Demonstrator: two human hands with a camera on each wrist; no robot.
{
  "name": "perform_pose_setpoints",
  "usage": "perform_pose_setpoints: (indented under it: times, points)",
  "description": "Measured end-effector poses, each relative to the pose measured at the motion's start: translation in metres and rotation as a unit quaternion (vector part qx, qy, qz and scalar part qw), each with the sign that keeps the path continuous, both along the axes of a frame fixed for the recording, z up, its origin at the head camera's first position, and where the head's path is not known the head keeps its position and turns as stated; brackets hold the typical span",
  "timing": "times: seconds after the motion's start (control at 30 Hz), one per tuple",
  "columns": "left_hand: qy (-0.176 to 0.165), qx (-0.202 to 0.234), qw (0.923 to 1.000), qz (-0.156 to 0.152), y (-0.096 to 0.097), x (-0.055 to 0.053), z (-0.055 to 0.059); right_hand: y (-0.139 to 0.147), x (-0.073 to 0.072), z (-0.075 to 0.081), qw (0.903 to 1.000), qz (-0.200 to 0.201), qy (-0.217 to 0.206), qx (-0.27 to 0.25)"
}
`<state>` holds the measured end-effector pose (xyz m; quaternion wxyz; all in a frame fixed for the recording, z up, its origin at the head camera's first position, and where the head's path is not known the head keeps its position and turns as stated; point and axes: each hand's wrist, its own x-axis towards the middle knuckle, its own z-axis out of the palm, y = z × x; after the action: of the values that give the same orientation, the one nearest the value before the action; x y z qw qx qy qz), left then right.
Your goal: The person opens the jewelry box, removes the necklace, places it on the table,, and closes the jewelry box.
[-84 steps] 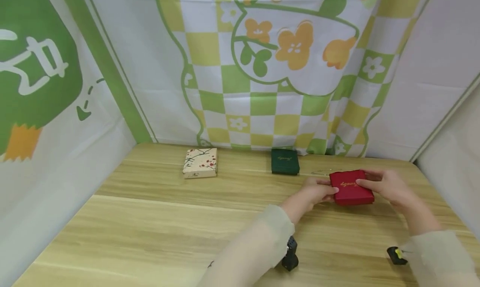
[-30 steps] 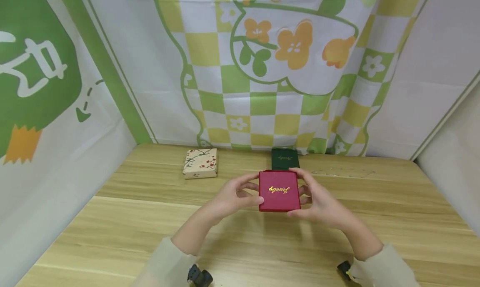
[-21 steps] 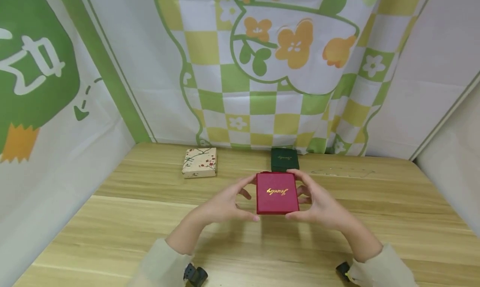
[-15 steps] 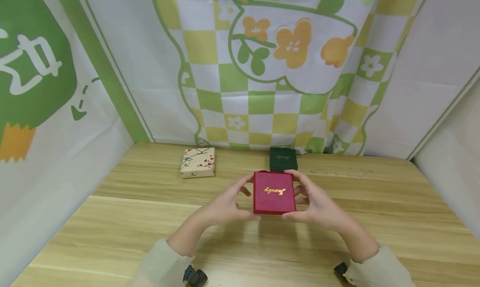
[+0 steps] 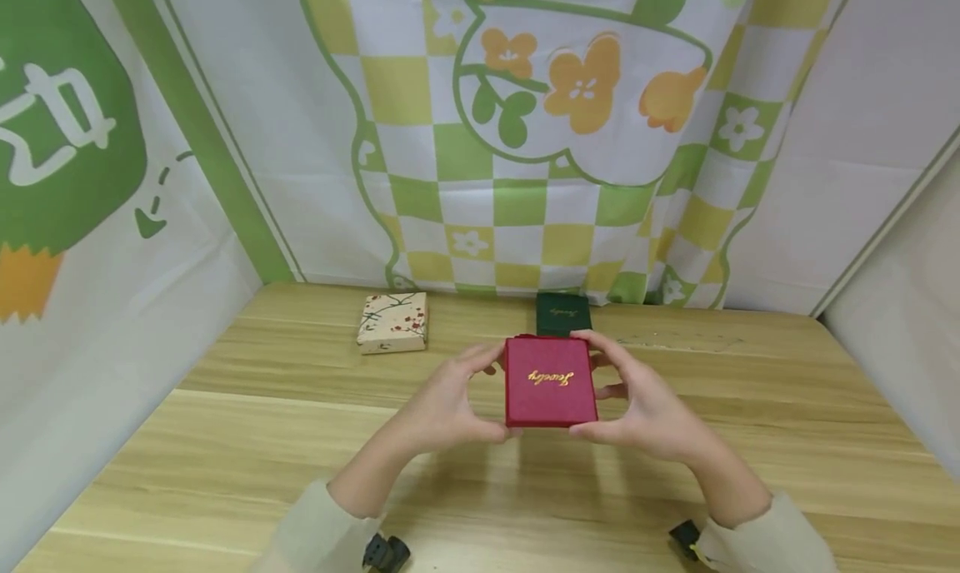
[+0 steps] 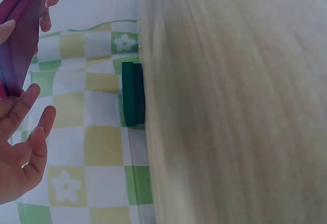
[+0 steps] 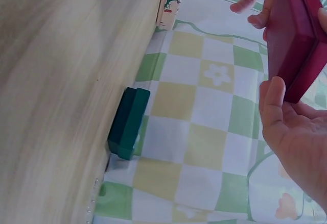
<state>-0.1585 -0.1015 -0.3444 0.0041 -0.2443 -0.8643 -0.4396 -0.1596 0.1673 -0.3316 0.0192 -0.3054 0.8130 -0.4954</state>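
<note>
A red jewelry box (image 5: 550,381) with gold lettering, its lid closed, is held above the table between both hands. The left hand (image 5: 452,406) grips its left side, thumb at the near corner and fingers toward the far corner. My right hand (image 5: 652,406) pinches the right side the same way, thumb in front and index finger at the far corner. In the left wrist view the red box (image 6: 23,35) appears edge-on, well off the wooden surface. From the right wrist the lid seam of the box (image 7: 301,40) shows along its side.
Near the curtain lies a dark green jewelry box (image 5: 563,314), partly overlapped by the red one. A cream box with floral print (image 5: 393,322) sits back left. To the right, a thin chain necklace (image 5: 682,340) lies on the wooden table (image 5: 225,440).
Both hands have carried the red box from the table's right side leftward to the middle, uncovering the chain. Over the last second it has shifted slightly left, the left hand adjusting its hold.
</note>
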Motion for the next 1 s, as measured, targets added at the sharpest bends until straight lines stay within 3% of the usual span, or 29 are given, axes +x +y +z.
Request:
perform_pose_setpoints:
  times: [0.2,0.37,0.6,0.8,1.0]
  points:
    - [0.033,-0.035,0.9982,0.034,0.001,0.007,0.006,0.001,0.005,0.006,0.9989,-0.008,0.046,0.005]
    - [0.035,-0.014,0.9990,0.025,0.002,0.010,0.007,0.006,0.004,0.007,0.9979,-0.002,0.063,-0.012]
    - [0.020,0.009,0.9997,0.014,0.002,0.012,0.008,0.010,0.000,0.005,0.9979,0.022,0.050,-0.036]
    - [0.041,0.003,0.9989,0.024,0.002,0.012,0.008,0.007,0.001,0.006,0.9975,0.034,0.036,-0.051]
    - [0.051,0.008,0.9983,0.026,0.003,0.012,0.008,0.007,0.007,0.009,0.9939,0.027,0.097,-0.045]
